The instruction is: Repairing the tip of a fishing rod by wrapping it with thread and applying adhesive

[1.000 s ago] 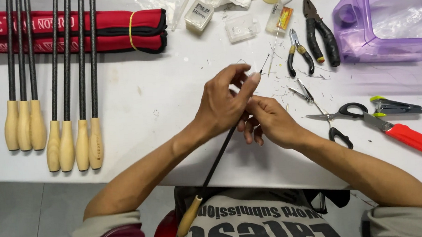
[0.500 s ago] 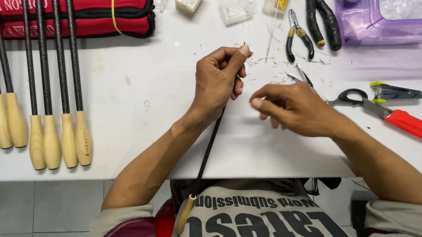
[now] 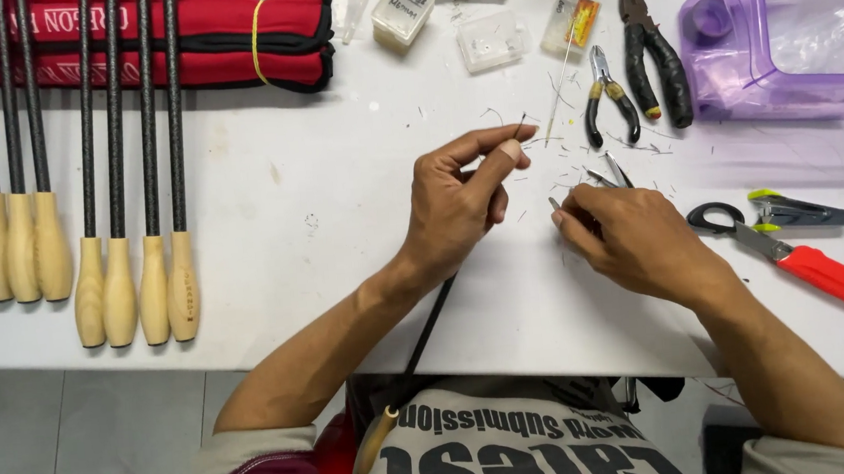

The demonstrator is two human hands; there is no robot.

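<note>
Fabric of a grey printed shirt fills the bottom edge, and from it a thin black rod with a pale wooden handle end near the lap rises up to the left hand. That hand's grip is closed around the rod's upper end, thumb and forefinger pinched at the tip, where a short bit of fine wire sticks out. Just to the right, apart from the left hand, the right hand rests low over the white bench, its fingers curled shut on a small metal tool whose thin points show above the knuckles; what kind of tool it is cannot be told.

Right of that hand lie scissors with an orange handle and a small grey clipper with yellow-green pads. Wire offcuts litter the bench between the hands and beyond.

At the left, seven more black rods with wooden handles lie side by side in two groups. Farther back sit small pliers and larger black-handled pliers, a purple translucent box, small clear plastic cases and a red rolled pouch bound with a yellow band.
</note>
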